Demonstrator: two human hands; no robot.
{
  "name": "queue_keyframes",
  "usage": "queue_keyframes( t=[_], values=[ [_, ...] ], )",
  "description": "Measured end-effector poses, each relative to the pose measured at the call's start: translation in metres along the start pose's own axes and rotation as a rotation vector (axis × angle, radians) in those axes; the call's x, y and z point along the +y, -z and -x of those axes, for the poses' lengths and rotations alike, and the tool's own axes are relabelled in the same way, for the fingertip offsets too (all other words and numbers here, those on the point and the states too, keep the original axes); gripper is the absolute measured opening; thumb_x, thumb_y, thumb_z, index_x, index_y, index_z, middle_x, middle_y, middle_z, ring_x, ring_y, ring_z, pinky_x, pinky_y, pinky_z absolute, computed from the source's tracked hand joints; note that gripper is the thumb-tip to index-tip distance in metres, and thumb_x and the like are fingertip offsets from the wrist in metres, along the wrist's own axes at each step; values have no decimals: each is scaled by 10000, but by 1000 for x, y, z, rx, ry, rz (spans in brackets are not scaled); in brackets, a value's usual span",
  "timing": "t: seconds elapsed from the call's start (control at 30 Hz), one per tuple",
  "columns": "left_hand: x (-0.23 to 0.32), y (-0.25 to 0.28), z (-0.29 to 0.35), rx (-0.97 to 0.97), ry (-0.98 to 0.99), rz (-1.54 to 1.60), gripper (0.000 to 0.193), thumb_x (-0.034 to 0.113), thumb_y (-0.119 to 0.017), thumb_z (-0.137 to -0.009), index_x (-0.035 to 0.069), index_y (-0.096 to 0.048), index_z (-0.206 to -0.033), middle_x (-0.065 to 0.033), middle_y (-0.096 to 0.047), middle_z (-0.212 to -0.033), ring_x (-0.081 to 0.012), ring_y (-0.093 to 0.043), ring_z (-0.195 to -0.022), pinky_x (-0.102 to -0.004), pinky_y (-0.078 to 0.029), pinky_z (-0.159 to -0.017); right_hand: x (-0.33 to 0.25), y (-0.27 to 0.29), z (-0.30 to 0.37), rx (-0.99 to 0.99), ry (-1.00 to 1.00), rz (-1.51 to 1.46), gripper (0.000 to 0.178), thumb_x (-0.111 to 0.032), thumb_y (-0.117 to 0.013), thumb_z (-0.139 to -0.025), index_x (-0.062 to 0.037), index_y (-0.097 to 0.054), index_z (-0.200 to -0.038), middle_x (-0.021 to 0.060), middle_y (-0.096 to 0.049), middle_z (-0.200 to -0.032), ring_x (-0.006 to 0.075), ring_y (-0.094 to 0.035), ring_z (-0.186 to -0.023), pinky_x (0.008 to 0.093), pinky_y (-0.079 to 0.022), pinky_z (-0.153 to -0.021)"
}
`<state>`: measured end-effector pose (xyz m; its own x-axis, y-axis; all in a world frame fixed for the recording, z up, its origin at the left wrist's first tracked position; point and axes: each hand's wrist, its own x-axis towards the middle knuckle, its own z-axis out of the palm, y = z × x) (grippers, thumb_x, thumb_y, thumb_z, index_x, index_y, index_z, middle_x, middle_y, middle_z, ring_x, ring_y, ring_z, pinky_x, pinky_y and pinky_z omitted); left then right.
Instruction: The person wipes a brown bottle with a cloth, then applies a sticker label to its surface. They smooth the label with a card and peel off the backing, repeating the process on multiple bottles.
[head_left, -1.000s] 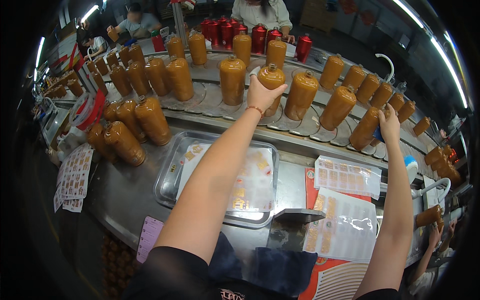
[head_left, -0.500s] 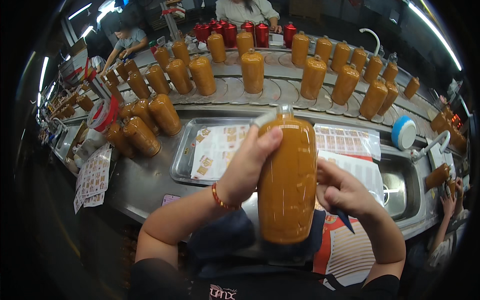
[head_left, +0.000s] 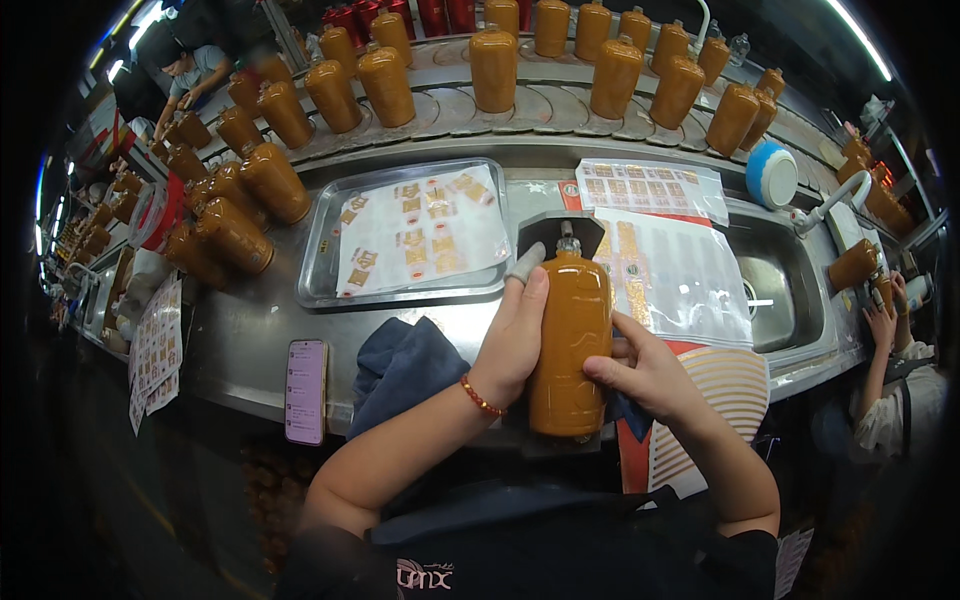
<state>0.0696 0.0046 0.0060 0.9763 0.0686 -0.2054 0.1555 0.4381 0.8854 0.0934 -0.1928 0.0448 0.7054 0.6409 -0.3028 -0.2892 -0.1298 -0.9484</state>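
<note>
A glossy amber-brown bottle (head_left: 572, 340) with raised relief and a clear glass neck is between my hands, its neck pointing away from me. My left hand (head_left: 513, 335) grips its left side, thumb along the shoulder and a grey finger cover on one fingertip. My right hand (head_left: 648, 372) closes on the lower right side, thumb on the front face. Dark blue cloth (head_left: 632, 415) shows below my right hand; whether that hand holds it is unclear. Behind the bottle's neck is a dark angular plate (head_left: 560, 232). The bottle's underside is hidden.
To the left are a metal tray (head_left: 320, 290) with label sheets, a phone (head_left: 306, 390), a crumpled blue cloth (head_left: 405, 365) and several brown bottles (head_left: 275, 185). A sink (head_left: 790, 310) and label sheets (head_left: 690, 280) lie right. Beyond, a conveyor (head_left: 430, 112) carries more bottles.
The bottle has moved lower and away from my head, over the dark plate. My right hand has come onto its lower right side. The view has tilted down, showing the phone and blue cloth.
</note>
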Motion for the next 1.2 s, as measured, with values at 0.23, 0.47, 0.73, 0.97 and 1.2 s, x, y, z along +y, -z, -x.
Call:
queue_keyframes(
  t=[0.23,0.47,0.73,0.97,1.2],
  values=[
    [-1,-6,-18,34,-154,67,384,359,-384,-1131,27,-513,-1272,-79,-631,-1125,-129,-614,-983,-281,-516,-880,18,15,-20,138,108,217,835,-337,-799,-902,-5,-378,-1542,139,-726,-1003,79,-588,-653,229,-491,-644],
    [-1,26,24,52,-278,-166,512,138,-451,-1098,-3,-312,-1571,-144,-446,-1538,-219,-381,-1457,-364,-284,-1221,3,99,62,489,111,284,420,-278,-664,-1007,41,-650,-1280,95,-740,-1004,91,-639,-744,234,-528,-731],
    [-1,49,67,118,-256,-209,450,182,-376,-1111,-38,-376,-1503,-215,-505,-1494,-299,-456,-1433,-436,-358,-1205,120,206,266,972,-401,58,387,-354,-666,-1002,17,-717,-1098,103,-765,-962,69,-569,-616,225,-452,-591],
    [2,37,76,27,-278,-212,446,171,-404,-1099,-35,-391,-1495,-235,-496,-1489,-325,-453,-1430,-470,-359,-1204,187,189,259,799,-173,-437,336,-286,-674,-999,-2,-638,-1176,29,-658,-811,44,-466,-469,197,-358,-357],
    [2,42,86,47,-277,-204,422,162,-414,-1095,-28,-423,-1472,-220,-517,-1479,-308,-467,-1425,-461,-360,-1201,165,180,257,918,-286,-192,224,-250,-732,-958,-30,-692,-969,-37,-583,-633,39,-502,-476,199,-393,-407]
  ],
)
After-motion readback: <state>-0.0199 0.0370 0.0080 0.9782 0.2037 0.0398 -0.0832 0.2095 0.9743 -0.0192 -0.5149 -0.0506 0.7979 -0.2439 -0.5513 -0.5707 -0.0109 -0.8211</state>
